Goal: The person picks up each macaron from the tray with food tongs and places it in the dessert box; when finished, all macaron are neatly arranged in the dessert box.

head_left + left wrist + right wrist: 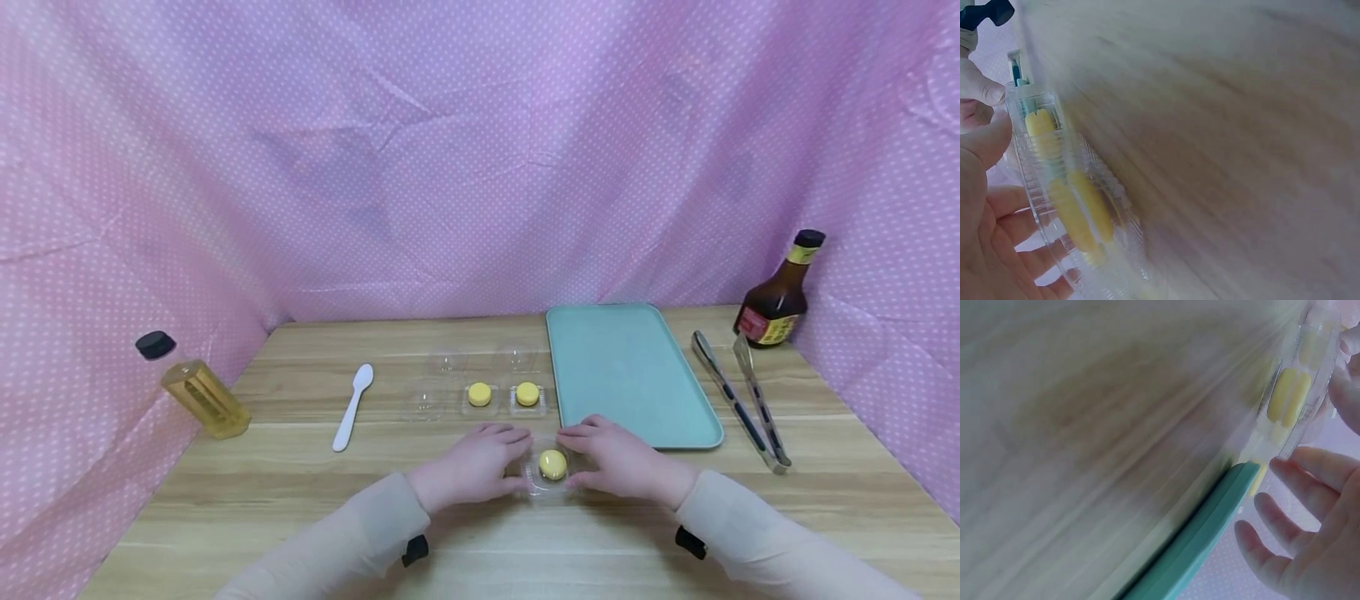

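Note:
A small clear plastic box with a yellow macaron inside sits near the table's front, between both hands, its lid over the macaron. My left hand holds the box's left side, thumb at the near corner and fingertips toward the far one. On the opposite side my right hand holds it with thumb and index finger, the other fingers spread apart in the right wrist view. Behind the hands, two more yellow macarons sit in opened clear boxes, lids folded back.
Left of those stands another clear plastic piece. A green tray lies right of the boxes, beside metal tongs and a dark sauce bottle. A white spoon and an oil bottle are on the left.

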`<action>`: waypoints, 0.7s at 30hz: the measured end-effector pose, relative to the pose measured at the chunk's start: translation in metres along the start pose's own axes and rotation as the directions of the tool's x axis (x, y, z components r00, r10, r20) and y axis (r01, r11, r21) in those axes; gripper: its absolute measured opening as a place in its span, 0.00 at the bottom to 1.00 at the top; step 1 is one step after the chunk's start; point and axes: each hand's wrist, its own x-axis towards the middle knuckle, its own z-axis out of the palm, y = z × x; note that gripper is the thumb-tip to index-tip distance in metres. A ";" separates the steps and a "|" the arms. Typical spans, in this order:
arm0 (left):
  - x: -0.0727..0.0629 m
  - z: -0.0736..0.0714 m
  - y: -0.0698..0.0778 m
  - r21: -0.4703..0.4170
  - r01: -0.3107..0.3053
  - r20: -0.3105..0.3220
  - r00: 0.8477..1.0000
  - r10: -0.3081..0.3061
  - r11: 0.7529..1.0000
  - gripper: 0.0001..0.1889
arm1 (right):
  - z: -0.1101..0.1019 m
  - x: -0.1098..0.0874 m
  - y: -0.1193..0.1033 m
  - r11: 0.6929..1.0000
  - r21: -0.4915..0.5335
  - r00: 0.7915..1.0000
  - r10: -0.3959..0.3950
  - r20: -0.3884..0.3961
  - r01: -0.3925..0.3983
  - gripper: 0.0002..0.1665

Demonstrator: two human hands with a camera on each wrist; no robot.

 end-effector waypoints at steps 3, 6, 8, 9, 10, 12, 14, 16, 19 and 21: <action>0.001 0.001 -0.001 -0.020 0.013 0.007 1.000 -0.013 1.000 0.36 | 0.000 0.001 -0.004 1.000 -0.018 1.000 0.004 -0.019 -0.005 0.36; 0.002 0.001 -0.001 -0.050 0.029 0.021 0.999 -0.028 0.998 0.37 | 0.001 0.002 -0.009 0.999 -0.026 0.999 0.017 -0.040 -0.019 0.35; 0.003 0.001 -0.002 -0.067 0.033 0.032 0.999 -0.031 0.997 0.37 | 0.001 0.003 -0.012 0.999 -0.022 0.998 0.032 -0.049 -0.033 0.35; 0.003 0.000 -0.003 -0.074 0.034 0.037 0.999 -0.032 0.997 0.37 | 0.002 0.003 -0.013 0.999 -0.021 0.998 0.040 -0.053 -0.041 0.35; 0.003 0.000 -0.003 -0.079 0.035 0.041 0.999 -0.031 0.996 0.37 | 0.003 0.003 -0.014 0.998 -0.022 0.997 0.051 -0.055 -0.052 0.35; 0.004 0.000 -0.005 -0.082 0.030 0.046 0.999 -0.026 0.996 0.37 | 0.004 0.004 -0.016 0.997 -0.024 0.996 0.069 -0.060 -0.070 0.34; 0.003 -0.001 -0.005 -0.085 0.026 0.048 0.999 -0.022 0.996 0.37 | 0.005 0.004 -0.016 0.997 -0.030 0.995 0.072 -0.068 -0.074 0.34; 0.003 -0.001 -0.006 -0.084 0.021 0.049 0.999 -0.017 0.996 0.37 | 0.006 0.005 -0.016 0.996 -0.032 0.994 0.081 -0.073 -0.084 0.34; 0.003 0.000 -0.007 -0.076 0.011 0.045 0.999 -0.008 0.997 0.37 | 0.006 0.005 -0.015 0.996 -0.019 0.993 0.085 -0.081 -0.087 0.34; 0.004 0.001 -0.008 -0.071 0.002 0.038 0.999 0.001 0.997 0.37 | 0.005 0.005 -0.014 0.995 -0.002 0.992 0.099 -0.079 -0.099 0.33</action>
